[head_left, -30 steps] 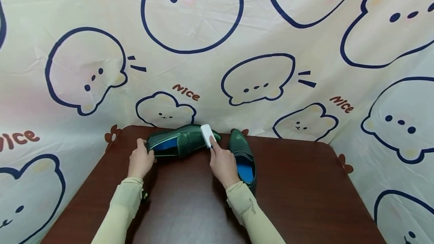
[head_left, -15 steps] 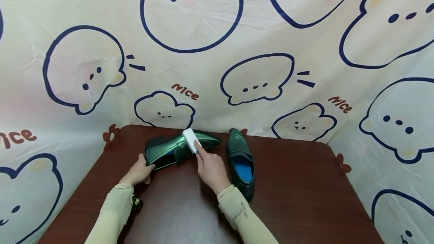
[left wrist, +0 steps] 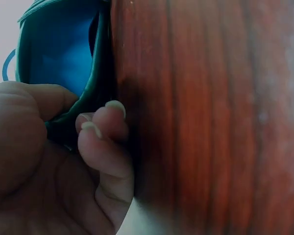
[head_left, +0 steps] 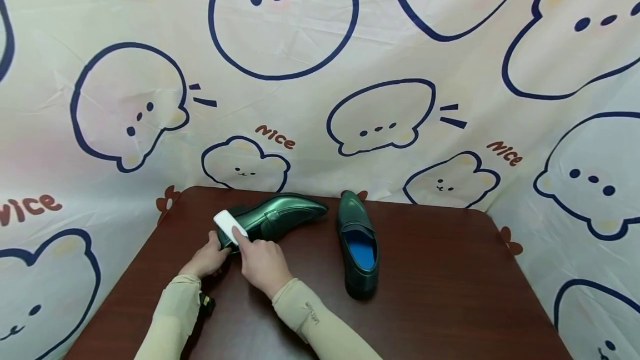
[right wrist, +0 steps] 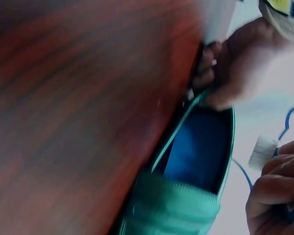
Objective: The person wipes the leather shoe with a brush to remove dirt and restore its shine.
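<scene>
Head view: a person's two bare hands work at the far left part of a dark brown wooden table (head_left: 445, 282). Left hand (head_left: 206, 257) grips the heel end of a shiny dark green shoe (head_left: 287, 216), which lies near the table's back edge, tilted so that its opening turns toward the person, its pointed toe to the right. Whether the heel is raised off the table, I cannot tell. From the left wrist, the thumb is hooked over the shoe's rim, inside against the blue lining (left wrist: 63, 49), and the other fingers are curled outside.

Right hand (head_left: 264, 264) holds a small brush (head_left: 229, 226) with a white back, its index finger laid along the top. From the right wrist, the fingers are curled around the brush, and short, pale bristles (right wrist: 262, 152) show beside the shoe's far side. Seen from the head, the brush is over the heel, just beside the left hand; contact with the shoe is unclear.

To the right, apart from both hands, a matching second shoe (head_left: 356, 225) stands upright, toe pointing away, blue inside. Both arms wear pale yellow-green sleeves (head_left: 170, 315). Behind the table hangs a pale cloth (head_left: 310, 99) printed with navy-outlined animal faces, brown flowers and the word "Nice".
</scene>
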Demonstrator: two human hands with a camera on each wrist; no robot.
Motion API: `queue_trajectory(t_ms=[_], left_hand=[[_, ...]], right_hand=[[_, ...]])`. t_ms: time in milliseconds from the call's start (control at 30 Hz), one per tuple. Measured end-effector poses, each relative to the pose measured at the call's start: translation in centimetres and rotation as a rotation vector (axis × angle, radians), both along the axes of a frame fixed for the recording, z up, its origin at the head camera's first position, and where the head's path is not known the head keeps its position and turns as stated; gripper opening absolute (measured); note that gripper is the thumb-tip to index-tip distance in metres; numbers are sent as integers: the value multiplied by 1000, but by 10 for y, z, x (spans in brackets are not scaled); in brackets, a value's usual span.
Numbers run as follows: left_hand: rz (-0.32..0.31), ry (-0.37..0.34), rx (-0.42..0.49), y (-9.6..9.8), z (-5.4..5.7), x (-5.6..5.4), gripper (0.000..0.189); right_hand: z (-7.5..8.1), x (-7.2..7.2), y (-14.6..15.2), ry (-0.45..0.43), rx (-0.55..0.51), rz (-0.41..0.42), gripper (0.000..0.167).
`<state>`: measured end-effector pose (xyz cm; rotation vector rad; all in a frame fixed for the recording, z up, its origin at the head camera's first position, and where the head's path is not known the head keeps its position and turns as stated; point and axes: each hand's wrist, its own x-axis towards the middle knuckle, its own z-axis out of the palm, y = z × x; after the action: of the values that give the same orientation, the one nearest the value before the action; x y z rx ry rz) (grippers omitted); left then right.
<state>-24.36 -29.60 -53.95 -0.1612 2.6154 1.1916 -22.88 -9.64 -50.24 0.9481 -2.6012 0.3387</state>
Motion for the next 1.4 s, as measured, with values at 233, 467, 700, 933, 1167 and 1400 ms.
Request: queue_trajectory(t_ms=[233, 467, 700, 933, 1167, 1400], left_hand=[[-26, 22, -23, -2, 0, 0, 79], [-11, 16, -34, -1, -1, 0, 73], [-16, 25, -13, 1, 1, 2, 53], [-23, 25, -31, 2, -2, 4, 52], [-10, 20, -15, 2, -1, 2, 56], [-15, 14, -59, 0, 0, 1, 76]], right_hand=[[-9, 3, -27, 12, 124, -43, 60], [-13, -3, -28, -3, 183, -99, 67], [-5, -20, -5, -30, 176, -219, 77], [10, -23, 11, -68, 127, -255, 71], [6, -13, -7, 13, 110, -119, 62], [0, -4, -28, -13, 212, -109, 66]])
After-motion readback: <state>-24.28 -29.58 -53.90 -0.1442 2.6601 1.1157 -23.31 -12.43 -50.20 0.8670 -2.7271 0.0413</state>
